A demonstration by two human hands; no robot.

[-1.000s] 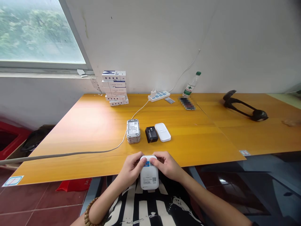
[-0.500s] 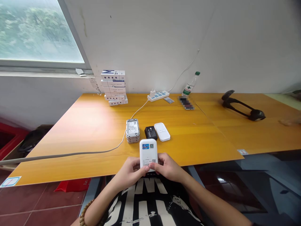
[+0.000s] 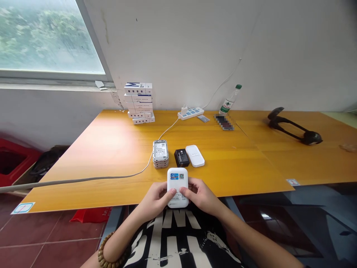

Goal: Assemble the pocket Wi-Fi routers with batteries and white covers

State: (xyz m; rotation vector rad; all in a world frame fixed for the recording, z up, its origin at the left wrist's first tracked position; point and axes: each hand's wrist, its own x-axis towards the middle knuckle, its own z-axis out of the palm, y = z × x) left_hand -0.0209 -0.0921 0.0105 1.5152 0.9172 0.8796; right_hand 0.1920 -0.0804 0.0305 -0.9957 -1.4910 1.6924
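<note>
Both hands grip a white portable Wi-Fi router (image 3: pixel 177 182), its labelled side facing me, at the table's front edge. My left hand (image 3: pixel 156 199) holds its left side and my right hand (image 3: pixel 202 197) its right, both thumbs lying on its face. The fingers behind it are hidden. Just beyond lies a black battery pile (image 3: pixel 182 158) marked 3000mAh. A white cover (image 3: pixel 195 156) touches or nearly touches its right side. To the left stands a stack of several similar devices (image 3: pixel 160 152), the top one showing its uncovered, labelled inside.
Several white boxes (image 3: pixel 139 104) are stacked near the wall. A power strip (image 3: pixel 191 113), a phone (image 3: pixel 224 122), a leaning water bottle (image 3: pixel 230 99) and a black stand-like object (image 3: pixel 295 126) sit farther back. A pale cable (image 3: pixel 92 179) crosses the table's left part.
Both thumbs have moved up the router's face, and the router sits slightly lower. The whole view has shifted a little. The things on the table have stayed in place.
</note>
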